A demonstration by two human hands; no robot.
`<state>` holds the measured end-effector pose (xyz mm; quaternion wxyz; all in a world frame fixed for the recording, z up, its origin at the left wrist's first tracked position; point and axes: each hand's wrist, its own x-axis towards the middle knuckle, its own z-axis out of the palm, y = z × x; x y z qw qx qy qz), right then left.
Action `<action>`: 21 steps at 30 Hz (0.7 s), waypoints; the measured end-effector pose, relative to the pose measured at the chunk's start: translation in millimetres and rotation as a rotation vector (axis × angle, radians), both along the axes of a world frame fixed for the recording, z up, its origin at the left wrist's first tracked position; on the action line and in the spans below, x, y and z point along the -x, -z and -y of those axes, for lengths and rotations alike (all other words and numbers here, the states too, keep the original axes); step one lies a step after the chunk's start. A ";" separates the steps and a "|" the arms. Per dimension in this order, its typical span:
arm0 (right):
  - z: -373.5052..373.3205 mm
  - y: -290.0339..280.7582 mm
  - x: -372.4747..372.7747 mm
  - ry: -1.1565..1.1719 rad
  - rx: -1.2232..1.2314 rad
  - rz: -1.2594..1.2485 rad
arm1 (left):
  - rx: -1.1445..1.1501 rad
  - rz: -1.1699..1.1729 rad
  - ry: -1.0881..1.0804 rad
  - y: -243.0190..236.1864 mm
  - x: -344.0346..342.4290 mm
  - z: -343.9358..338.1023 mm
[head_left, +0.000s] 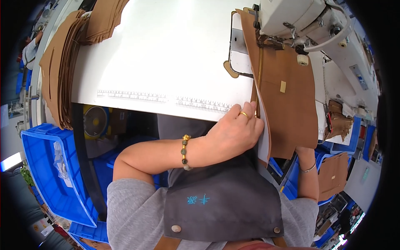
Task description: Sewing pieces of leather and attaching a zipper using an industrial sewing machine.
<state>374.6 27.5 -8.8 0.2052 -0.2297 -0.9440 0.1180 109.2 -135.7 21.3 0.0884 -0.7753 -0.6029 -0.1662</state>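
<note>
My left hand (pixel 239 129), with a gold ring, is closed at the near end of a narrow brown-and-gold strip (pixel 260 75), fingertips pinched together. That strip runs along the edge of a large brown fabric panel (pixel 287 100), up to the presser foot of a white sewing machine (pixel 291 16). Left of the strip a second brown layer stands partly folded up, its pale underside (pixel 263 143) showing. My right hand (pixel 306 155) reaches beneath the panel's near right corner; its fingers are hidden there.
A white table (pixel 158 54) with printed rulers spreads to the left. Stacked brown pieces (pixel 62 71) hang over its left edge. Blue crates (pixel 58 175) stand lower left; at right, a brown piece (pixel 333 171) lies on another blue crate. Under the table is a yellow-rimmed round object (pixel 96 121).
</note>
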 end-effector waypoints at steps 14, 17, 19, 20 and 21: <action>-79.7 -8.2 22.5 0.013 -0.226 0.068 | -0.058 -0.085 0.002 3.0 -1.4 1.1; -79.4 -14.1 22.4 0.002 -0.272 0.089 | -0.060 -0.074 0.004 3.7 -0.2 2.3; -79.5 -18.1 27.7 0.000 -0.306 0.101 | -0.053 -0.076 0.007 3.9 -0.4 2.6; -79.4 -20.1 31.7 0.000 -0.323 0.106 | -0.044 -0.078 0.013 3.7 -0.3 2.9; -79.6 -22.8 30.3 0.001 -0.341 0.113 | -0.046 -0.077 0.013 3.9 -0.2 3.2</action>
